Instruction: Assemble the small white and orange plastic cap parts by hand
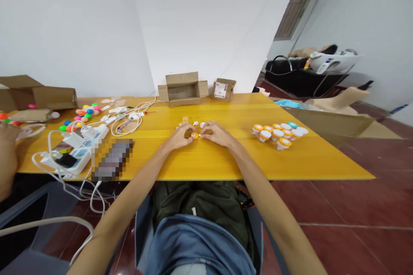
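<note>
My left hand (181,136) pinches a small orange lid (195,136) by its left edge, low over the table. Right beside the lid, my right hand (217,133) has thumb and finger closed on a tiny white piece, too small to name. Just beyond my hands lie a white ring-shaped piece (196,123) and a white disc (202,125), the latter partly behind my right fingers. A clear small jar (185,120) stands behind my left hand, with more small white bits near it. To the right is a group of several clear jars with orange, white and teal lids (277,133).
An open cardboard box (183,90) and a smaller box (223,90) stand along the wall. At left are a power strip (82,150) with white cables, a blurred-out phone (112,160) and colourful balls (87,113). Another person's hand (8,137) rests at the far left.
</note>
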`<state>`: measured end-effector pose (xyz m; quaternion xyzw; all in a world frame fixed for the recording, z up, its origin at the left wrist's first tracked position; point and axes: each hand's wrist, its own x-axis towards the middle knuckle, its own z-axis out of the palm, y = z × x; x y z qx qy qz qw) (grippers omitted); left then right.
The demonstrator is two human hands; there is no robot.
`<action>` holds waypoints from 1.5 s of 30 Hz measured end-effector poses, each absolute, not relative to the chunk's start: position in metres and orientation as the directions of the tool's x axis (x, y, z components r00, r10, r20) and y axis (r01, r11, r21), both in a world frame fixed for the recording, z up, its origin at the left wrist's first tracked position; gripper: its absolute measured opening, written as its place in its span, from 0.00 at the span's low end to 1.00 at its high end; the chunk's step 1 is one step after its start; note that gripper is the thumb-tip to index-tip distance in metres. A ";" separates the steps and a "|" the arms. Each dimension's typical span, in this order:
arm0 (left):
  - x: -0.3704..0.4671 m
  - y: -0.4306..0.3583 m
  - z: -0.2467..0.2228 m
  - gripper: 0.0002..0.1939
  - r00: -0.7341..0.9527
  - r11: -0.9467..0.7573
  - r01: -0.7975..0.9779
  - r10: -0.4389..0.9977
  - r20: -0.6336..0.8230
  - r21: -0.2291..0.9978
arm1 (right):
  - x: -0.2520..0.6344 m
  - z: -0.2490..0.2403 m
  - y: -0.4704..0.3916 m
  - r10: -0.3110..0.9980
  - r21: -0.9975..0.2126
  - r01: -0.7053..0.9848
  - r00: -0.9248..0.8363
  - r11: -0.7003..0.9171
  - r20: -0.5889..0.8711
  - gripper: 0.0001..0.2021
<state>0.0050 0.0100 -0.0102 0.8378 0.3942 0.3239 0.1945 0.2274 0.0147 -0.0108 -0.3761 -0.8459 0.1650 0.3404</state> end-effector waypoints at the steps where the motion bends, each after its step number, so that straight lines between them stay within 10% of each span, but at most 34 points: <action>1: 0.005 0.010 -0.011 0.11 0.495 -0.627 0.526 0.775 0.393 0.575 | 0.227 -0.012 0.015 0.743 -0.522 0.530 -0.488 0.669 0.457 0.02; 45: 0.004 0.015 -0.014 0.07 0.547 -0.678 0.550 0.733 0.404 0.488 | 0.216 -0.018 0.017 0.711 -0.490 0.522 -0.430 0.698 0.556 0.06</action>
